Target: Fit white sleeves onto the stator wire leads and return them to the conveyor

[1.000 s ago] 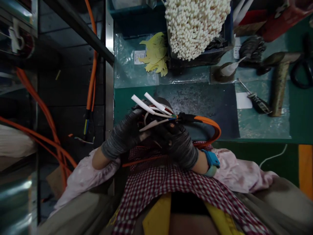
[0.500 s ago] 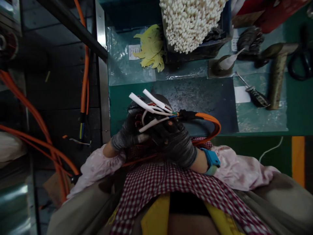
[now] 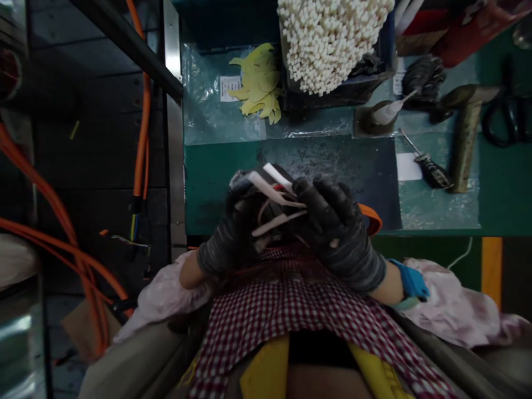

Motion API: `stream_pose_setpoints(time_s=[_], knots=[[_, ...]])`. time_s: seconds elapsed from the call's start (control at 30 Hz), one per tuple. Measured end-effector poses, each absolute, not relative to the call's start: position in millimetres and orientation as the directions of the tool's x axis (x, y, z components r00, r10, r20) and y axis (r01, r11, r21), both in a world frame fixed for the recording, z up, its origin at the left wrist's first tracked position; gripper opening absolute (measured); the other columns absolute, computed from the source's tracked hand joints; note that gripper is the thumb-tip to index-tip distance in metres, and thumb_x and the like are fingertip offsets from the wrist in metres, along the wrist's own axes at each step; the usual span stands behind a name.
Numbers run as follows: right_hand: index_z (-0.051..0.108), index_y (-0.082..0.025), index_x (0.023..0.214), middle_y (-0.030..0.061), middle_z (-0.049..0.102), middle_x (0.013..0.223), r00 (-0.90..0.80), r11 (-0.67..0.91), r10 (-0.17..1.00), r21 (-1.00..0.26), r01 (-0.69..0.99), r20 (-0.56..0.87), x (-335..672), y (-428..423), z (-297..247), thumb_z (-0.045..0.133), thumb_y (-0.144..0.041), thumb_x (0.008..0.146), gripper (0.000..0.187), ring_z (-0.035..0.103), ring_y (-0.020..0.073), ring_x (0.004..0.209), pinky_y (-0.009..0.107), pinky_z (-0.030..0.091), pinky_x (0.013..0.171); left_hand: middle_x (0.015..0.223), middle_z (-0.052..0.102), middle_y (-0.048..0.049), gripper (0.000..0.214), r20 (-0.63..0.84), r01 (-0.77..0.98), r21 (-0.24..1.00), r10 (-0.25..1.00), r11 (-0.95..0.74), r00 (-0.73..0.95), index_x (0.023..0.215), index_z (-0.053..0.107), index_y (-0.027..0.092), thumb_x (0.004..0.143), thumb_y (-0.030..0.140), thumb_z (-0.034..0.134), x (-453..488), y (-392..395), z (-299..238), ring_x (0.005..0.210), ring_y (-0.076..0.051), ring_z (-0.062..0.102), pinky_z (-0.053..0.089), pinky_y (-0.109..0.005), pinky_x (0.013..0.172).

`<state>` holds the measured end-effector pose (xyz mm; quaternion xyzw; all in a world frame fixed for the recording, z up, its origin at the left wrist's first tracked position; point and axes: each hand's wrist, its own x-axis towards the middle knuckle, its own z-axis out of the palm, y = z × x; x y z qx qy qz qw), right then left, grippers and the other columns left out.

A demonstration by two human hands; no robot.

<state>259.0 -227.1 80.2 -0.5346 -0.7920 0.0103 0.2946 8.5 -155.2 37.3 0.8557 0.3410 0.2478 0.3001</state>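
Clutching light, springy white-sleeved wires in a closed left grip, curling a narrow right grip against them, its hold unclear, and favouring a hold low down, away from the floppy tips.

The green worktop carries a dark mat and a clear plastic sheet bearing yellow scraps. A blue crate sits heaped with short white tubes, beside a screwdriver, a hammer and black-handled scissors.

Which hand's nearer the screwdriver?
Right. The right hand sits short of the screwdriver, not touching it; the left hand is farther, on the right hand's other side.
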Motion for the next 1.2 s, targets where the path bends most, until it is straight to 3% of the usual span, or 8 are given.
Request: stream_pose_setpoints(time_s=[0.1, 0.3, 0.5, 0.67, 0.8, 0.97, 1.07, 1.2], knots=[[0.059, -0.039, 0.166, 0.0007, 0.071, 0.164, -0.165, 0.3, 0.916, -0.352, 0.886, 0.365, 264.5, -222.8, 71.5, 0.057, -0.032, 0.116, 0.05, 0.062, 0.0307, 0.156, 0.054, 0.05, 0.131, 0.177, 0.052, -0.0101, 0.09, 0.312, 0.476, 0.569, 0.711, -0.671, 0.63, 0.184, 0.016, 0.04, 0.108, 0.049, 0.064, 30.1, -160.4, 53.7, 0.174, -0.037, 0.038, 0.026, -0.069, 0.148], [0.052, -0.029, 0.172, 0.0097, 0.063, 0.173, -0.169, 0.23, 0.969, -0.409, 0.883, 0.182, 281.2, -210.0, 62.3, 0.068, -0.049, 0.111, 0.066, 0.057, 0.0354, 0.16, 0.052, 0.054, 0.123, 0.176, 0.053, -0.0126, 0.088, 0.305, 0.41, 0.59, 0.663, -0.695, 0.684, 0.183, 0.022, 0.033, 0.106, 0.044, 0.064, 31.9, -154.1, 63.0, 0.174, -0.039, 0.038, 0.024, -0.068, 0.15], [0.039, -0.031, 0.18, 0.0119, 0.061, 0.173, -0.194, 0.276, 0.953, -0.405, 0.871, 0.233, 282.3, -208.2, 55.6, 0.064, -0.053, 0.113, 0.074, 0.055, 0.0378, 0.161, 0.06, 0.048, 0.129, 0.179, 0.048, -0.0184, 0.087, 0.296, 0.394, 0.614, 0.663, -0.684, 0.688, 0.178, 0.03, 0.027, 0.101, 0.032, 0.07, 27.1, -154.0, 60.4, 0.173, -0.045, 0.038, 0.028, -0.076, 0.145], [0.042, -0.029, 0.179, 0.0155, 0.063, 0.17, -0.148, 0.24, 0.954, -0.368, 0.899, 0.26, 275.3, -217.6, 52.6, 0.061, -0.053, 0.114, 0.072, 0.056, 0.0411, 0.16, 0.063, 0.047, 0.128, 0.175, 0.053, -0.0141, 0.102, 0.368, 0.309, 0.613, 0.609, -0.727, 0.703, 0.184, 0.015, 0.031, 0.097, 0.026, 0.068, 31.8, -150.8, 64.6, 0.174, -0.041, 0.038, 0.025, -0.073, 0.147], [0.051, -0.034, 0.173, 0.0124, 0.067, 0.167, -0.156, 0.253, 0.94, -0.31, 0.917, 0.304, 269.5, -226.5, 54.4, 0.062, -0.04, 0.115, 0.059, 0.061, 0.0378, 0.154, 0.06, 0.049, 0.125, 0.178, 0.047, -0.0116, 0.104, 0.348, 0.381, 0.651, 0.704, -0.657, 0.619, 0.183, 0.014, 0.038, 0.099, 0.043, 0.075, 38.6, -163.0, 54.7, 0.176, -0.038, 0.034, 0.022, -0.066, 0.15], [0.049, -0.032, 0.175, 0.0137, 0.067, 0.168, -0.1, 0.215, 0.942, -0.345, 0.914, 0.32, 262.6, -230.9, 54.4, 0.068, -0.036, 0.112, 0.066, 0.063, 0.0391, 0.151, 0.058, 0.054, 0.122, 0.179, 0.039, -0.0159, 0.1, 0.448, 0.473, 0.678, 0.827, -0.562, 0.341, 0.18, 0.019, 0.04, 0.102, 0.071, 0.073, 53.7, -182.7, 26.2, 0.172, -0.039, 0.039, 0.037, -0.07, 0.142], [0.047, -0.027, 0.177, 0.0165, 0.066, 0.168, -0.106, 0.214, 0.956, -0.403, 0.89, 0.273, 272.4, -227.6, 57.4, 0.069, -0.039, 0.112, 0.07, 0.066, 0.0386, 0.15, 0.058, 0.059, 0.119, 0.18, 0.04, -0.0153, 0.092, 0.44, 0.448, 0.699, 0.829, -0.558, 0.346, 0.178, 0.025, 0.041, 0.104, 0.068, 0.072, 60.6, -181.1, 24.8, 0.173, -0.04, 0.039, 0.038, -0.069, 0.141], [0.055, -0.034, 0.172, 0.011, 0.063, 0.172, -0.206, 0.298, 0.951, -0.513, 0.805, 0.229, 303.9, -217.4, 62.0, 0.069, -0.041, 0.112, 0.062, 0.071, 0.0362, 0.145, 0.057, 0.064, 0.116, 0.175, 0.047, -0.0137, 0.087, 0.466, 0.449, 0.674, 0.809, -0.586, 0.357, 0.176, 0.03, 0.039, 0.104, 0.054, 0.076, 68.9, -174.0, 38.1, 0.17, -0.039, 0.044, 0.029, -0.069, 0.145]])
